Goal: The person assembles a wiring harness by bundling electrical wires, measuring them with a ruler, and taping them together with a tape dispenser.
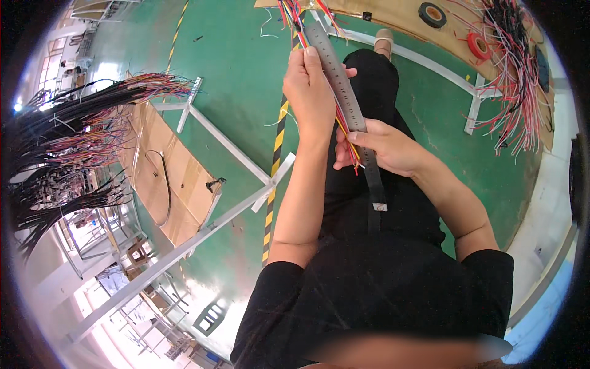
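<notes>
A grey metal ruler [341,83] slants across the upper middle, with a bundle of thin red, yellow and white wires [343,125] along its left edge. My left hand [309,89] is closed round wires and ruler near the upper part, the thumb on top and fingertips showing past the ruler's far edge. Lower down, my right hand [393,149] pinches the ruler and the wires close to their loose ends, its thumb lying across them. Below it hangs a black strap [373,178] with a small pale tag [380,207]. More wires fan out above my left hand.
On the left, a cardboard-topped bench [169,178] carries thick black cable bundles [67,117]. Another cardboard-covered table [399,15] at the upper right holds black tape [432,15], red tape [479,46] and a wire heap [513,74]. White frame legs [230,144] cross the green floor.
</notes>
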`<state>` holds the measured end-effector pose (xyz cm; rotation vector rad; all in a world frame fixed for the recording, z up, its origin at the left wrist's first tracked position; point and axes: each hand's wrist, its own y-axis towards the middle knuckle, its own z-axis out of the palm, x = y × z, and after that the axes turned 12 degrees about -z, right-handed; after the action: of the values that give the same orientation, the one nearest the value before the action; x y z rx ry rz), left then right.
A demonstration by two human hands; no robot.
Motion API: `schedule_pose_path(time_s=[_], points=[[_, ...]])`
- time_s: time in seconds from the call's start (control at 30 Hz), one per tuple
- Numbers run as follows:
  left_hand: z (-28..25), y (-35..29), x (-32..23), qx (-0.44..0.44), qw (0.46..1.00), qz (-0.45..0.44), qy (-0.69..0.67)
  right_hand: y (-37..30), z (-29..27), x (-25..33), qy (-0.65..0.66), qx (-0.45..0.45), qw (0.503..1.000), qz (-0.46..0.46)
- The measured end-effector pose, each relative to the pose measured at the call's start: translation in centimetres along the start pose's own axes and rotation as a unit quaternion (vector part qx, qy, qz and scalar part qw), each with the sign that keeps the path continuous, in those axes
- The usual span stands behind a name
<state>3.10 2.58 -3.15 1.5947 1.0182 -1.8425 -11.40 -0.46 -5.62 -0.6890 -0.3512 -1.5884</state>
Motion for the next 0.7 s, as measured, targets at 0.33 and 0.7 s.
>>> schedule_pose_path(time_s=[0.33, 0.7], points=[[0.3, -0.2, 0.1, 0.013, 1.000, -0.009, -0.020, 0.1, 0.3, -1.4, -0.030, -0.029, 0.999, -0.030], [-0.2, -0.1, 0.1, 0.032, 0.998, -0.029, -0.045, 0.1, 0.9, -1.9, -0.053, -0.023, 0.997, -0.044]])
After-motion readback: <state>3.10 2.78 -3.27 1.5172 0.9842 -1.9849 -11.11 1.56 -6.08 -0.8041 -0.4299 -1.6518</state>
